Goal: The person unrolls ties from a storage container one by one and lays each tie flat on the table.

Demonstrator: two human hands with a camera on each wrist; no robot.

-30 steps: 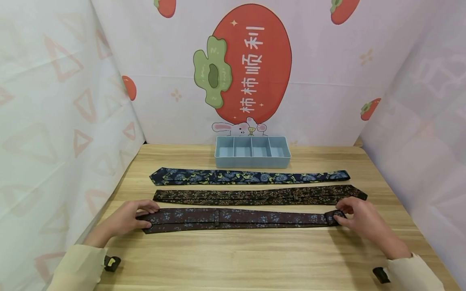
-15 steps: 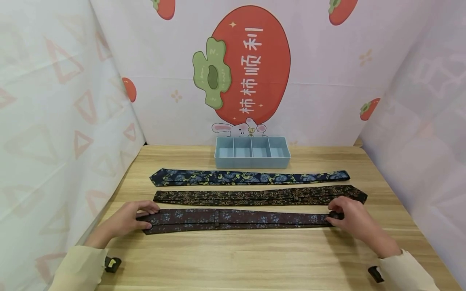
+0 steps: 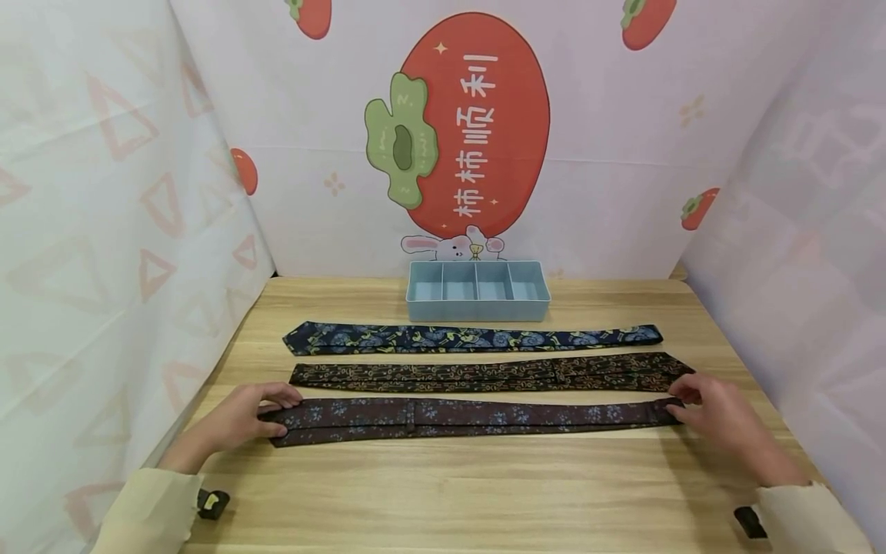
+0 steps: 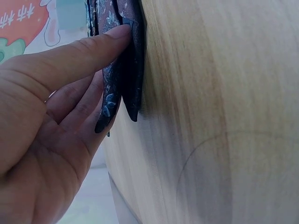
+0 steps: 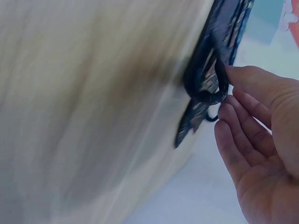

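Observation:
A maroon necktie (image 3: 477, 415) with small blue flowers lies folded lengthwise across the table, nearest the person. My left hand (image 3: 238, 419) grips its left end, the thumb (image 4: 114, 39) on the near side and the fingers behind the cloth. At the other end, my right hand (image 3: 720, 412) pinches the tie between thumb and fingertips. In the right wrist view that end bends round in a dark loop (image 5: 219, 93) at the fingertips. Just behind lies a black-brown patterned necktie (image 3: 443, 375), its pointed tip close to my right fingers. Farther back is a navy necktie (image 3: 443, 338) with yellow figures.
A pale blue box (image 3: 477, 310) with several compartments stands at the back of the wooden table (image 3: 443, 492). White printed cloth (image 3: 609, 192) rises behind and on both sides. Light sleeves with small black clips reach in from the front corners.
My right hand first shifts a little left, then moves right, and the maroon necktie's right end now reaches farther right. The left hand stays on its end; the other neckties lie still.

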